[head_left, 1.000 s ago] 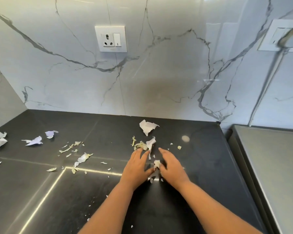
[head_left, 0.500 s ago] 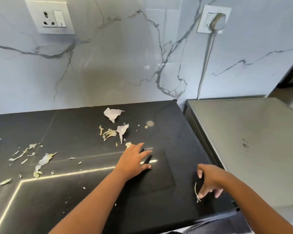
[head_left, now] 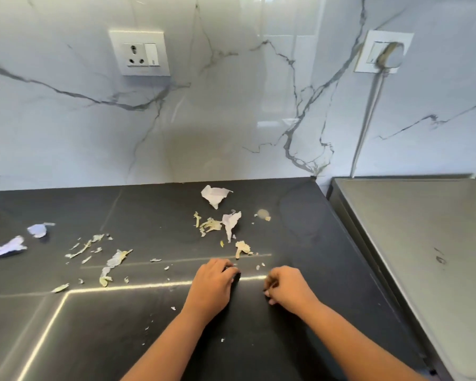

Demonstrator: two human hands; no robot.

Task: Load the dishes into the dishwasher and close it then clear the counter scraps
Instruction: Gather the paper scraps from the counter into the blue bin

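Both hands — left hand (head_left: pixel 213 281), right hand (head_left: pixel 286 287) — rest mid-counter (head_left: pixel 300 229), scraps (head_left: pixel 226 226) beyond.

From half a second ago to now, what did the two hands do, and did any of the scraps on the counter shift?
The right hand came back from the counter's right edge to beside the left hand, fingers curled; the strand it dangled no longer shows. The left hand's fingers went from flat to curled on the counter. The crumpled paper and peel scraps beyond them kept their places.

Right hand (head_left: pixel 286 285) back beside left (head_left: pixel 213 281).
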